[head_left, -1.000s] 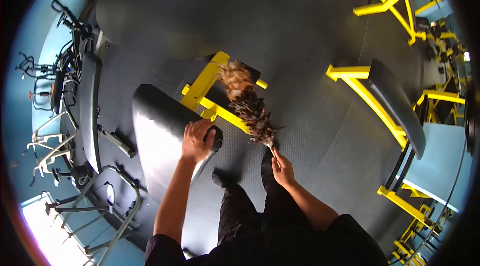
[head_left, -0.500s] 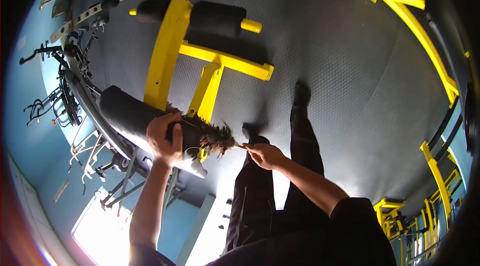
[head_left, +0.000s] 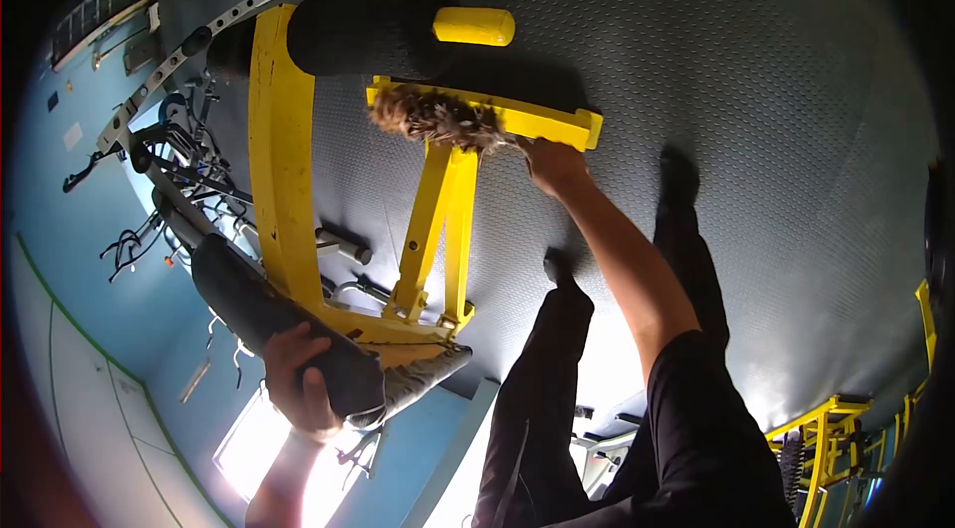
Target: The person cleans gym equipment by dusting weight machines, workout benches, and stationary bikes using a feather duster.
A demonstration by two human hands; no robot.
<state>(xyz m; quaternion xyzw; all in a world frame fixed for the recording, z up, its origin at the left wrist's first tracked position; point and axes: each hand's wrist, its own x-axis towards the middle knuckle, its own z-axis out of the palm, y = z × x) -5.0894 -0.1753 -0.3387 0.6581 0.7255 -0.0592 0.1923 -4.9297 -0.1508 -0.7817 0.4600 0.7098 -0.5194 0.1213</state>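
A brown feather duster [head_left: 438, 118] lies along the yellow crossbar of the gym bench frame [head_left: 282, 140], its feathers over the bar's left half. My right hand [head_left: 554, 168] is closed around the duster's thin handle, beside the bar's right end. At lower left, my left hand [head_left: 301, 384] grips the black padded cushion [head_left: 343, 374], thumb and fingers curled over it. Pale, worn covering shows under the pad's right end. Farther up, a thick black foam roller [head_left: 373, 26] sits on the frame, with a yellow bar end [head_left: 476, 26] sticking out of it.
Textured black rubber flooring [head_left: 796, 170] spreads under the bench and my legs [head_left: 542, 379]. Metal gym machines [head_left: 179, 150] stand along the blue wall [head_left: 75, 190] at left. More yellow equipment [head_left: 821, 439] is at lower right.
My right hand has carried the duster up from beside the padded cushion to the yellow crossbar. My left hand stays on the cushion. The view has shifted closer to the bench.
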